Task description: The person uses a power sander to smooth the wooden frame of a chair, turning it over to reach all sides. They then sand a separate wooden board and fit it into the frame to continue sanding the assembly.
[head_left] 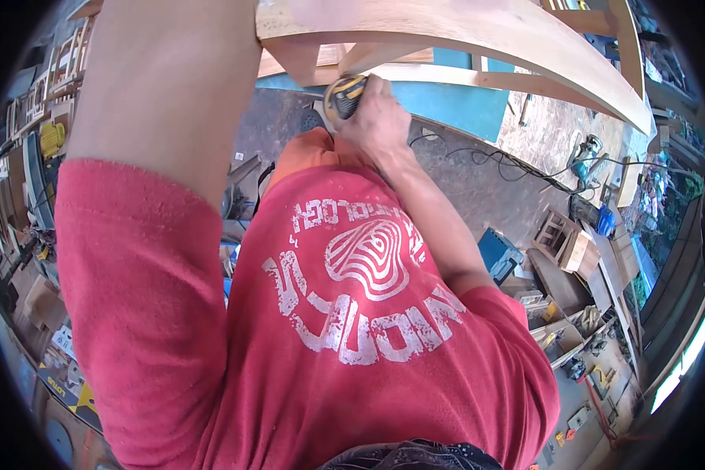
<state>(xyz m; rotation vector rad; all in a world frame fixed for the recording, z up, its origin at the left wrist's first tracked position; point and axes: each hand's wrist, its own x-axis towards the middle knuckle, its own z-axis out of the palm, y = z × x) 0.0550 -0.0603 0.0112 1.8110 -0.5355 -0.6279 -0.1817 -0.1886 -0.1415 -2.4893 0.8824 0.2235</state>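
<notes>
My right hand [377,121] is wrapped around a rounded yellow-and-black sander [346,95], held in front of my waist. The sander's upper end is right at the lower edge of a pale wooden frame [439,74]. Above it, a long curved wooden piece [478,25] crosses the top of the view and belongs to the same woodwork. My left arm [164,86] reaches forward along the left side, and its hand is beyond the top edge, out of sight.
A teal board [470,110] lies behind the frame. To the right, black cables [497,160] run towards a green power tool [586,155]. Wooden offcuts [568,243] and a teal case [499,254] sit on the floor. Stacked timber and a yellow machine [52,139] stand at the left.
</notes>
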